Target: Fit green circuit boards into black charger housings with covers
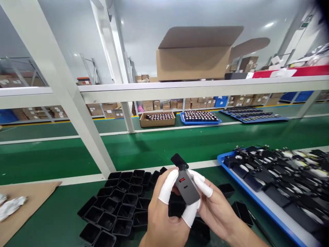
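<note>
I hold a small dark grey charger [185, 184] with a red port in its face and a black cap raised at its far end. My left hand [164, 216] grips its left side, a white finger cot on the thumb. My right hand [218, 211] supports it from the right and below, with finger cots on the fingertips. Directly beneath the hands lies a cluster of several empty black plastic cups [118, 209] on the green table.
A blue tray [259, 202] heaped with black chargers lies at right. Brown cardboard [28, 202] with crumpled white material sits at left. A white frame post [77, 113] and rail cross ahead. On the far bench are a cardboard box [157, 119] and blue trays [200, 117] of parts.
</note>
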Motion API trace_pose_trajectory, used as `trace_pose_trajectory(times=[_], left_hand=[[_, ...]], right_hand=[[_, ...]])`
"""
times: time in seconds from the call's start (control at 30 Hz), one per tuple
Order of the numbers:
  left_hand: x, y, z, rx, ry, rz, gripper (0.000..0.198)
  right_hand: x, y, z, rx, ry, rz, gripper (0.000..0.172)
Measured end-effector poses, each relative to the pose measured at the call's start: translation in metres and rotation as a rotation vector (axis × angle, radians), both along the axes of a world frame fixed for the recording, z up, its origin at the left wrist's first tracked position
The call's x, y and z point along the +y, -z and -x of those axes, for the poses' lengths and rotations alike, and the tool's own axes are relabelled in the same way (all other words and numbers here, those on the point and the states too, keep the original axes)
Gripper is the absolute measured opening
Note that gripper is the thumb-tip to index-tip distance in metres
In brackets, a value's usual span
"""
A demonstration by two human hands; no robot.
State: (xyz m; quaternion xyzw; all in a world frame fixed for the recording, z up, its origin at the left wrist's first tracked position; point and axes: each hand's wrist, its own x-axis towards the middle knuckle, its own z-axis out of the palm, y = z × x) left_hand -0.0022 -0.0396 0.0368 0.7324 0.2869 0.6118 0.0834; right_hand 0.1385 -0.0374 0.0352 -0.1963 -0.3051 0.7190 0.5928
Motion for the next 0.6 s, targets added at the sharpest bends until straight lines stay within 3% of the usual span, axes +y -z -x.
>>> trace_pose_trajectory(times=[0.17,0.27,0.37,0.53,0.6], left_hand=[[-0.012,-0.005,0.003,0.087,0.008,0.008,0.058],[-0.022,-0.002,0.004,0.221,-0.052,0.118,0.063],[-0.035,0.003,0.0,0.134,0.02,0.283,0.061],[-0.062,0.011,-0.016,-0.251,0.266,0.628,0.057],[-0.069,0.015,-0.018,-0.349,0.363,0.73,0.059]], right_hand=[[-0.018,0.001,-0.01,-0.145,0.082,-0.065,0.027],[-0.03,0.004,-0.013,-0.355,0.262,-0.247,0.022],[-0.038,0.008,-0.016,-0.411,0.323,-0.39,0.015],[-0.039,0.002,-0.03,-0.524,0.101,-0.515,0.038],[-0.038,-0.002,-0.035,-0.575,0.026,-0.561,0.034]])
